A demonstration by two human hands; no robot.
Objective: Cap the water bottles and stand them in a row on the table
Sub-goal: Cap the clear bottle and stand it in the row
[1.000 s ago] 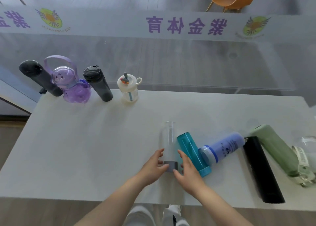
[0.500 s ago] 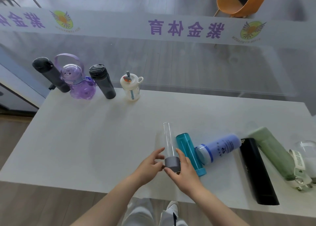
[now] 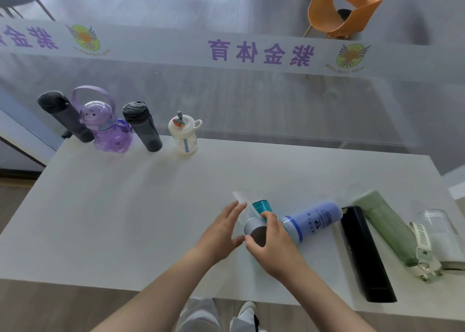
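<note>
A slim clear bottle [image 3: 242,202] with a grey cap [image 3: 254,229] is tilted up off the white table [image 3: 125,218], cap end toward me. My right hand [image 3: 274,246] grips the cap with curled fingers and thumb. My left hand [image 3: 221,233] lies against the clear body with straight fingers. Standing in a row at the back left are a black flask [image 3: 65,117], a purple bear-shaped bottle [image 3: 108,130], a dark grey bottle [image 3: 143,128] and a small white straw cup [image 3: 185,136].
Lying to the right are a teal bottle [image 3: 261,206], a lilac-blue bottle [image 3: 314,218], a black flask [image 3: 362,251], a green bottle [image 3: 385,226] with a strap, and a clear glass jar [image 3: 437,236]. A glass partition runs behind the table; an orange chair [image 3: 344,9] stands beyond it.
The clear bottle went from lying flat to tilted up with its cap end raised. My right hand closed round the cap and my left fingers straightened along the body.
</note>
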